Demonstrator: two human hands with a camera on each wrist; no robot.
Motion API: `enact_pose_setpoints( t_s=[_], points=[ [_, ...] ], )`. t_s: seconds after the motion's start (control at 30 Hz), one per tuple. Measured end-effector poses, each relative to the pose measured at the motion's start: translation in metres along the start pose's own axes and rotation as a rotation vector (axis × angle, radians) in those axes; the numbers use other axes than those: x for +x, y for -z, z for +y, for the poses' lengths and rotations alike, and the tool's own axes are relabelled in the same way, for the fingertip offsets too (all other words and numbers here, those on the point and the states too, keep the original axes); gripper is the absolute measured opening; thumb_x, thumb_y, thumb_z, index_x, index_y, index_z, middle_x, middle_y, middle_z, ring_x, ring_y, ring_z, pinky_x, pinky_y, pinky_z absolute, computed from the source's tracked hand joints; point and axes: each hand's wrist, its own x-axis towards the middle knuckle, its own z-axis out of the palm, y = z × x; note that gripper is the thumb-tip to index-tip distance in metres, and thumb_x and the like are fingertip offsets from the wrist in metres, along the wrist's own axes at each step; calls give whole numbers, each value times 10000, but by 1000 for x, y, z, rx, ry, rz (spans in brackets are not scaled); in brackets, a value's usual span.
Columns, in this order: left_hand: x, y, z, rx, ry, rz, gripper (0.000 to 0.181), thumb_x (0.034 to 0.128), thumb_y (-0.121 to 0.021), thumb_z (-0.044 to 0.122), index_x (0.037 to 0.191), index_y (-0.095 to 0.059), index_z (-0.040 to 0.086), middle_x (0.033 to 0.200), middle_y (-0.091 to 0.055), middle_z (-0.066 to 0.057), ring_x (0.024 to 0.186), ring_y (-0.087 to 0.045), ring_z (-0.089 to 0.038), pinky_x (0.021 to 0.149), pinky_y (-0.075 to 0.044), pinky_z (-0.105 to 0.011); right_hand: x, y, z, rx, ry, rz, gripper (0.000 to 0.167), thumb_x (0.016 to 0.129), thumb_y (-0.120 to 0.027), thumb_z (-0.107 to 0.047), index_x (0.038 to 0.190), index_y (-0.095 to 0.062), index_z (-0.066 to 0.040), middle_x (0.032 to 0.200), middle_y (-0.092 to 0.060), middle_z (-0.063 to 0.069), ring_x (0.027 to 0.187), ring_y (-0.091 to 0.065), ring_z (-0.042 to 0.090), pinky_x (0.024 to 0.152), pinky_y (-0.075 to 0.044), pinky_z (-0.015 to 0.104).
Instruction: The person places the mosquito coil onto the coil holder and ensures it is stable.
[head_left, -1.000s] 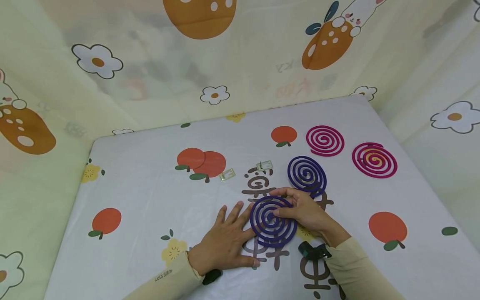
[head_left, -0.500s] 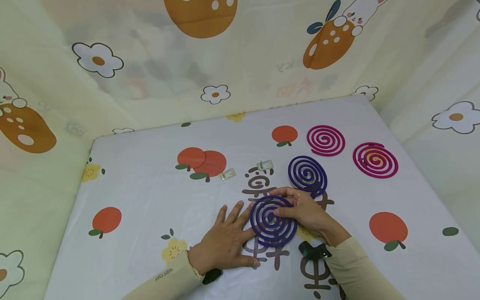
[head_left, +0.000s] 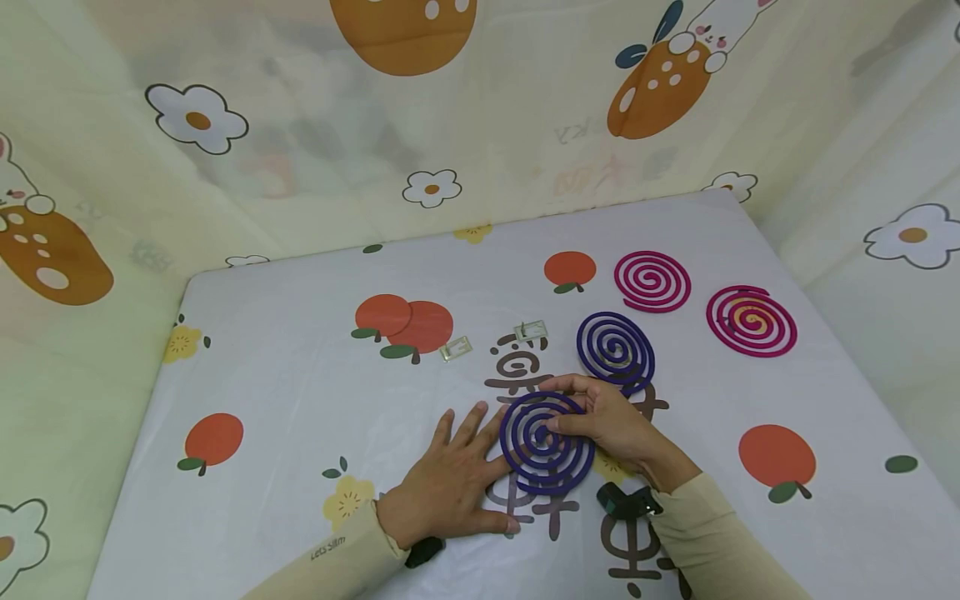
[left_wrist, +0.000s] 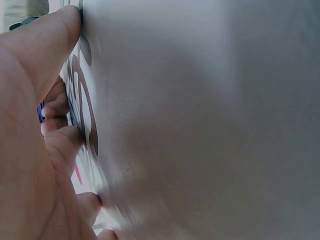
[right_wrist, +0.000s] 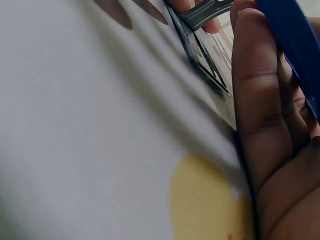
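**Light Touch on a Blue Spiral**

A person's right hand [head_left: 611, 421] pinches a blue coil [head_left: 542, 434] between thumb and fingers, about midway between the left and right edges of the table [head_left: 285, 358]. The left hand [head_left: 450, 490] presses flat, fingers straight and spread, some passing beneath the rings. A grey piece [right_wrist: 204, 13] shows at its fingertips from the right wrist. The thin spiral could well snap if twisted; a gentle hold near the center, coil level and left hand steady, looks safest.
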Motion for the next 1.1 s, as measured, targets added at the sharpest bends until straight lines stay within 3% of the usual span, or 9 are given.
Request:
enact_pose_setpoints(
  t_s=[0.43, 1.1],
  points=[
    [0, 0, 0, 5, -2, 13, 980, 853, -533, 859, 1661, -200, 415, 1762, -48, -77, 1607, -54, -392, 1217, -176, -685, 2, -2, 0, 29, 4, -1, 545, 945, -747, -45, 1418, -503, 75, 1218, -704, 252, 1020, -757, 278, 860, -618, 387],
    [1, -2, 1, 10, -1, 24, 983, 846, -536, 864, 1658, -207, 419, 1763, -48, -75, 1606, -67, -394, 1210, -191, -690, 0, -1, 1, -9, 12, -21, 535, 945, -746, -62, 1415, -521, 58, 1274, -683, 275, 1080, -739, 332, 883, -611, 420]
  ],
)
